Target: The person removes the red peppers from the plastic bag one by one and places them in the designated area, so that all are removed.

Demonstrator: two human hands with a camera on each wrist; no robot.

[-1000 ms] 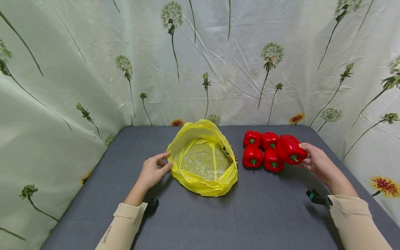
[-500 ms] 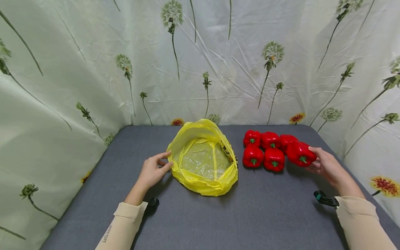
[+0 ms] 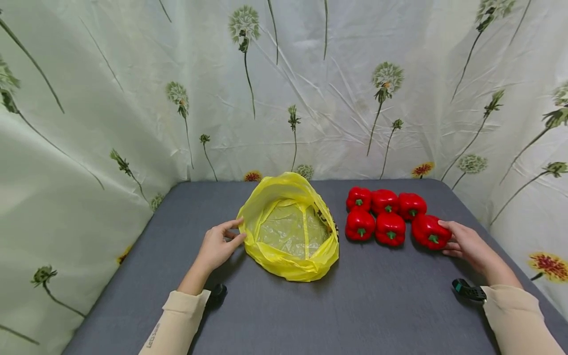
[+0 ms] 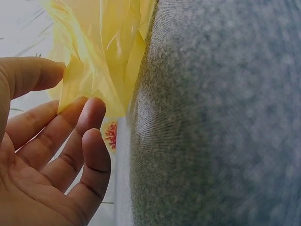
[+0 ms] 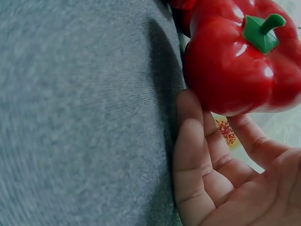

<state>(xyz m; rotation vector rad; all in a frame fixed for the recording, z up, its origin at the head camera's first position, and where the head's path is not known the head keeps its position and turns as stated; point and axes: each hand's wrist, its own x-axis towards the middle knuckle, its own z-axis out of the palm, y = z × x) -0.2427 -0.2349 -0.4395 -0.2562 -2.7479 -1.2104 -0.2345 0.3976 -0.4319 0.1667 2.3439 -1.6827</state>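
Item: yellow plastic bag (image 3: 290, 230), mouth open upward, at the middle of the grey table (image 3: 377, 305), toward its far edge. Left hand (image 3: 218, 244) pinches the bag's near-left rim between thumb and forefinger; the left wrist view shows the film (image 4: 82, 75) caught there, remaining fingers loosely spread. Item: six red bell peppers, right of the bag toward the far right corner; five packed in two rows (image 3: 382, 214), the sixth pepper (image 3: 429, 231) at the near-right end, on the table. Right hand (image 3: 466, 244) has its relaxed, slightly curved fingers against that pepper's right side; the right wrist view shows fingertips (image 5: 195, 117) touching its skin (image 5: 235, 66), not wrapped round it. Risk, as judged: the thin rim may slip from the pinch and the mouth collapse; a pepper merely touched may roll toward the right edge if nudged. Change: a second ago this pepper was held aloft over the group; it now sits on the table, the hand lower and looser. Bag and left hand unchanged.
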